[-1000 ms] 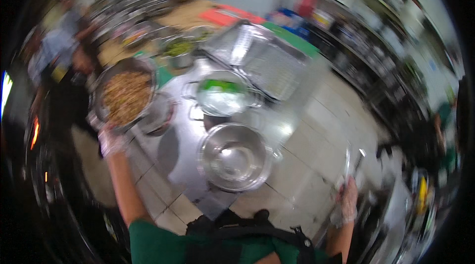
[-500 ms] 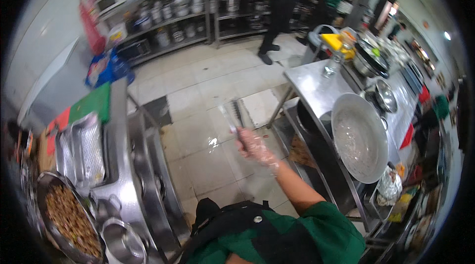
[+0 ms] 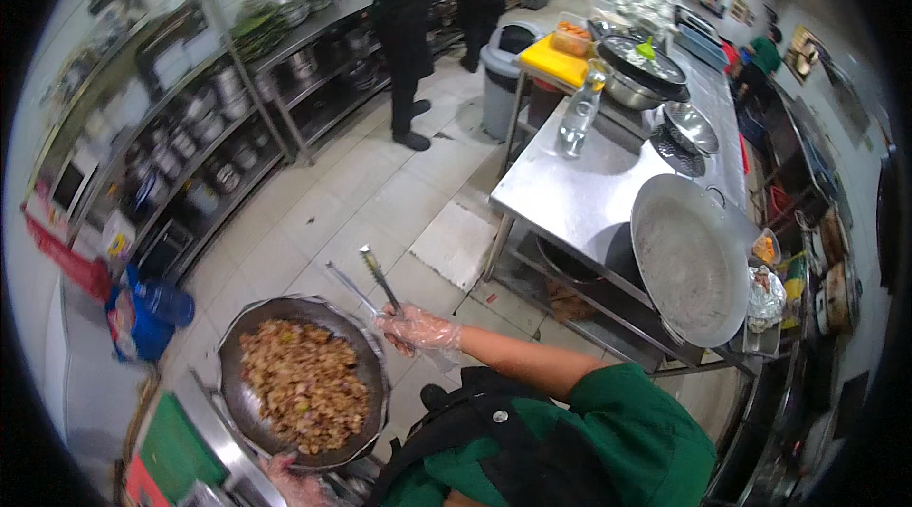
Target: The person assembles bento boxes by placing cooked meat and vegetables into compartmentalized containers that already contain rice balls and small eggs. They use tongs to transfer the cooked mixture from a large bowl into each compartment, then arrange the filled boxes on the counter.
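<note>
A wide dark pan (image 3: 237,383) full of browned chopped food (image 3: 309,379) hangs past the counter's edge at lower left. My left hand (image 3: 294,483), in a clear plastic glove, is closed at the pan's near rim; the lower picture edge cuts part of it off. Metal tongs (image 3: 377,274) are in my gloved right hand (image 3: 418,328), their two arms spread and pointing away from me. That hand is right beside the pan's right rim; whether it touches the rim I cannot tell.
At right, a steel table (image 3: 541,179) bears a large round metal basin (image 3: 689,260), a glass bottle (image 3: 581,113) and a covered pot (image 3: 638,75). A green cutting board (image 3: 176,450) is at lower left. Two people stand by the back shelves, near a grey bin (image 3: 501,79).
The pan has come off the left counter and swung right, with my left hand now showing at its rim. My view has turned, and the right hand still grips the tongs.
</note>
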Demonstrator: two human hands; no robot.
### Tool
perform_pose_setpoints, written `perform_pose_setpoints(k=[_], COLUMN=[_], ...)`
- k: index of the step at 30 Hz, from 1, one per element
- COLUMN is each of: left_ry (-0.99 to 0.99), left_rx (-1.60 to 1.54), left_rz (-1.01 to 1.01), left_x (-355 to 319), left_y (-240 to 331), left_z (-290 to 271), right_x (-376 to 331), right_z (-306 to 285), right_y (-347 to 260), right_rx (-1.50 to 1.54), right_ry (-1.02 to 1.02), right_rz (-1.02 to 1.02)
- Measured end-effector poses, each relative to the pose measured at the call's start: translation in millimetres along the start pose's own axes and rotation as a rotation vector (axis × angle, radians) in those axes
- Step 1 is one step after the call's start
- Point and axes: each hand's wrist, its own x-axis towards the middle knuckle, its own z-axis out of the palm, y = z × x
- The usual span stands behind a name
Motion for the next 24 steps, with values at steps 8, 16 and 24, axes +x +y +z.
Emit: perform_pose_setpoints(k=[8,16,24], left_ry=[-0.357,-0.63,-0.733], left_rx=[0.024,0.201,0.402], left_rz=[-0.313,-0.321,-0.219], left_x=[167.6,321.6,434.5], left_y=[-51.4,-83.2,-111.1], left_z=[273.5,491.8,704.8], right_x=[57.2,158.5,279.9], right_z=[-163.3,-307.5,-463.1], right_y=[-47.2,-113.3,-170.2], right_rx=[0.129,0.624,0.603], right_ry=[0.607,0.699,0.843], right_rz=[-0.153,-0.218,-0.305])
